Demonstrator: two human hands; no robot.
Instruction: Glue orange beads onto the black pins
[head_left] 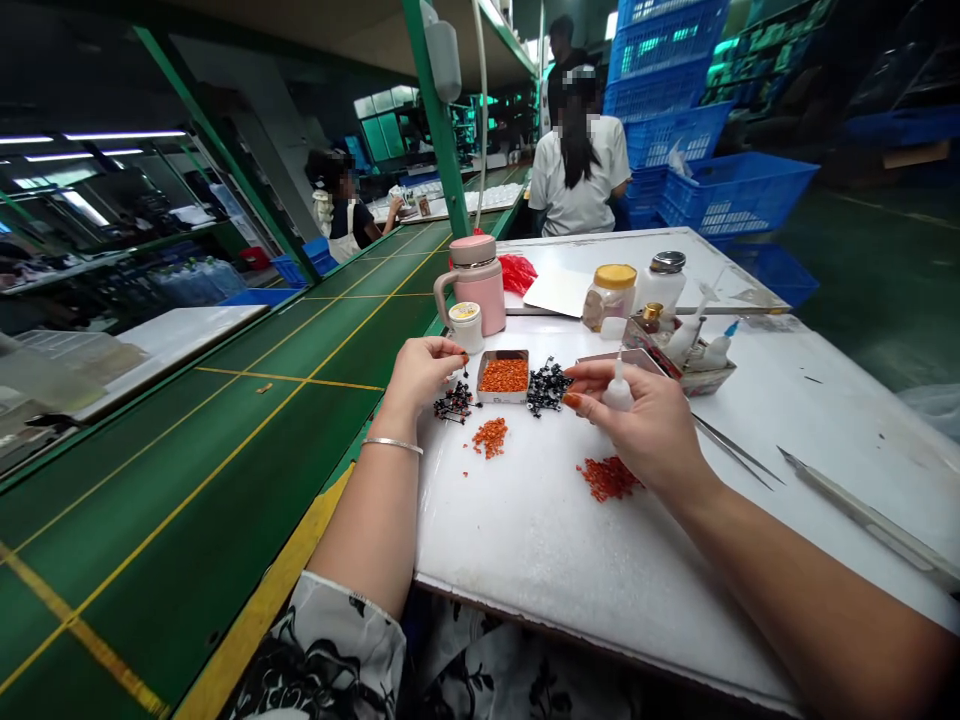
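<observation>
My left hand point(429, 372) is closed in a pinch on a small black stemmed part point(466, 371). Just below it lies a pile of black parts with red bits point(454, 402). My right hand point(637, 405) is wrapped around a small white squeeze bottle point(619, 390), its thin nozzle pointing up. The fingertips of that hand are beside a heap of black parts point(547, 386). Between the hands stands a square box point(504, 397) filled with small orange pieces. A loose orange pile point(490, 438) lies in front of it, and a redder pile point(609, 479) is under my right hand.
Tweezers point(739, 450) and a grey-handled pointed tool point(862, 512) lie at right. A pink mug point(484, 290), jars point(611, 298) and a box of bottles point(705, 378) stand behind. A green conveyor belt point(247, 420) runs along the left. A person point(577, 170) sits ahead.
</observation>
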